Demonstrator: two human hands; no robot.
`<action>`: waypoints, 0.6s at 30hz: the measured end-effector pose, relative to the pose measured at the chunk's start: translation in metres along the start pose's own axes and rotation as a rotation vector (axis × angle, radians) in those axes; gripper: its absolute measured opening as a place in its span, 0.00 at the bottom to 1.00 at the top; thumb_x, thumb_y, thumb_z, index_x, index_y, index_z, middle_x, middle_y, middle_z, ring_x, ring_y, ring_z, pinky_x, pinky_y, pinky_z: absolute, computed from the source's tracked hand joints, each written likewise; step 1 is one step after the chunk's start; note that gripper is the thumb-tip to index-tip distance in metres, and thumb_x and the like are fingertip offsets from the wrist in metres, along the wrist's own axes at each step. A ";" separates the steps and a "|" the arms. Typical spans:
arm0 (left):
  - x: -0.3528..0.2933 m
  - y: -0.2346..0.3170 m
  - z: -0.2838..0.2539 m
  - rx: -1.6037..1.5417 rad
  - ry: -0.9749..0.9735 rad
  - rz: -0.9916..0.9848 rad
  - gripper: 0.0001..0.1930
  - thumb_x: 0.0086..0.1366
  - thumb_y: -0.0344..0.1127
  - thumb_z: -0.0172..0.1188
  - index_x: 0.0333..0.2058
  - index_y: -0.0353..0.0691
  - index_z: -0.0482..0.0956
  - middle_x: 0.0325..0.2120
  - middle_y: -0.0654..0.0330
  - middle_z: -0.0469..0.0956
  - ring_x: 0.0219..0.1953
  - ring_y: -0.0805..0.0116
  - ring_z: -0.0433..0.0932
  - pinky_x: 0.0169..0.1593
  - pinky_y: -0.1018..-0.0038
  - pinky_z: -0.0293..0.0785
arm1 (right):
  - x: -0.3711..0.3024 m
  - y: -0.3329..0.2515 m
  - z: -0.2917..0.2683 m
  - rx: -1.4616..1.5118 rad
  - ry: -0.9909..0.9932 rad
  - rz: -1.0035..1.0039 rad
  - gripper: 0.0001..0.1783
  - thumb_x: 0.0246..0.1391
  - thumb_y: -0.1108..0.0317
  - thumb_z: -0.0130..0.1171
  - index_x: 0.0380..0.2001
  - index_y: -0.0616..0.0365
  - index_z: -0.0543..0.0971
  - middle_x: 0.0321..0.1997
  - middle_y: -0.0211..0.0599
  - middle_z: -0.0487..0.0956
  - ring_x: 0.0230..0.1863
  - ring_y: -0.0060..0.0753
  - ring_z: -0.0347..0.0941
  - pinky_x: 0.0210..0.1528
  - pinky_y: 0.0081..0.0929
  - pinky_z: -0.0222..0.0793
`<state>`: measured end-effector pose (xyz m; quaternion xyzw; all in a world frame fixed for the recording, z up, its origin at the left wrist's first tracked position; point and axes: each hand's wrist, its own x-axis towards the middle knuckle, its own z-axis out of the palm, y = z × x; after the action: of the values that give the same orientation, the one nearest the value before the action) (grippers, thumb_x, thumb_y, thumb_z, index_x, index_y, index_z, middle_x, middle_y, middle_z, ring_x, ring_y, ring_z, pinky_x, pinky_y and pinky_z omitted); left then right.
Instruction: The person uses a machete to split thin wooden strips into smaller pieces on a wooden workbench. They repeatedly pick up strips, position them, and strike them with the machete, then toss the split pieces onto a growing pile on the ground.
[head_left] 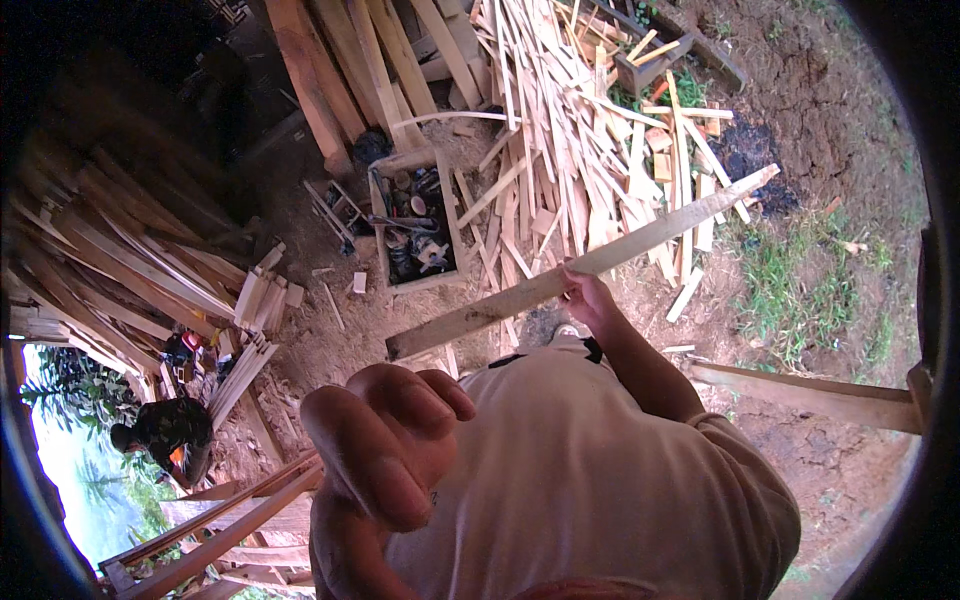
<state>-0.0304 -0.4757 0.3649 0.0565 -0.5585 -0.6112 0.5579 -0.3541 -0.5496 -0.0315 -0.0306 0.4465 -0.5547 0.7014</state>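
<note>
My right hand [588, 299] is closed round a long wooden plank [490, 308] near its middle. The plank slants across in front of my body, its left end lower and nearer, its right end reaching out over the loose offcuts. My left hand [385, 440] is raised very close to the camera, large in view, with its fingers curled in and nothing visible in them. It is apart from the plank, whose left end shows just beyond the fingers.
A wooden box [457, 240] of tools and dark items stands on the dirt ground ahead. Beyond it lies a big heap of thin wood strips [550, 130]. Stacked boards [140, 260] fill the left. Another person [170, 430] bends at far left. A wooden rail [810, 390] runs at right.
</note>
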 end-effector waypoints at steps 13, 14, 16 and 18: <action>0.049 -0.039 0.092 -0.048 0.004 -0.112 0.08 0.61 0.53 0.62 0.28 0.62 0.77 0.42 0.70 0.68 0.53 0.64 0.64 0.50 0.54 0.65 | 0.028 -0.060 -0.031 0.031 0.020 0.050 0.12 0.60 0.69 0.61 0.47 0.50 0.75 0.42 0.28 0.75 0.45 0.26 0.69 0.47 0.33 0.63; 0.053 -0.042 0.096 -0.054 -0.003 -0.114 0.09 0.61 0.53 0.61 0.29 0.60 0.77 0.42 0.69 0.69 0.54 0.63 0.64 0.50 0.54 0.65 | 0.028 -0.065 -0.033 0.032 0.016 0.050 0.11 0.60 0.70 0.61 0.46 0.51 0.76 0.42 0.28 0.75 0.45 0.26 0.69 0.47 0.32 0.63; 0.057 -0.046 0.104 -0.012 0.002 -0.106 0.10 0.63 0.53 0.59 0.32 0.56 0.76 0.42 0.67 0.69 0.54 0.62 0.65 0.50 0.55 0.65 | 0.028 -0.077 -0.025 0.020 -0.008 0.062 0.10 0.59 0.70 0.62 0.45 0.52 0.76 0.42 0.29 0.76 0.45 0.27 0.70 0.47 0.31 0.64; 0.061 -0.052 0.108 0.052 -0.008 -0.082 0.12 0.64 0.53 0.58 0.34 0.52 0.75 0.41 0.65 0.69 0.54 0.61 0.66 0.51 0.56 0.66 | 0.034 -0.083 -0.026 0.013 0.007 0.072 0.10 0.59 0.70 0.62 0.44 0.53 0.77 0.42 0.31 0.76 0.45 0.28 0.71 0.47 0.32 0.64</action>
<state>-0.1604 -0.4671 0.3999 0.0916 -0.5737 -0.6192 0.5283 -0.4345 -0.5970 -0.0224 -0.0083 0.4461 -0.5322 0.7195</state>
